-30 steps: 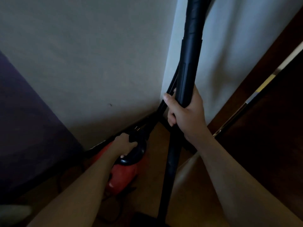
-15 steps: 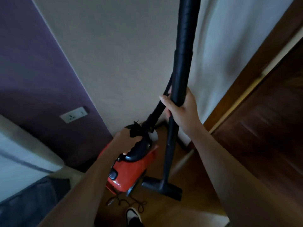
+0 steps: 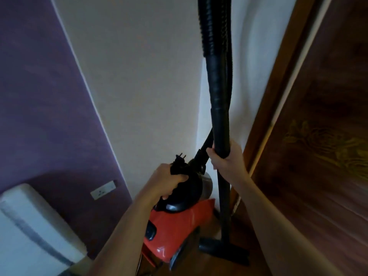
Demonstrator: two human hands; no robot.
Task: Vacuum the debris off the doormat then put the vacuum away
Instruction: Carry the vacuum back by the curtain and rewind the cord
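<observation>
Hands both hold tight: left hand (image 3: 167, 183) grips the handle (image 3: 186, 198) and plug (image 3: 179, 163) of the red vacuum (image 3: 179, 232), right hand (image 3: 227, 160) grips the upright black tube (image 3: 220, 106).

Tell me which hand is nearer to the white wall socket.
Left. The left hand is right of the white wall socket; the right hand is farther right, gripping the black tube.

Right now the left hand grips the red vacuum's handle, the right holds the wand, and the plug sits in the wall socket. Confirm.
Not the plug: the head view shows it in the left hand, against the vacuum handle, prongs up, clear of the wall socket. The right hand does hold the wand.
</observation>
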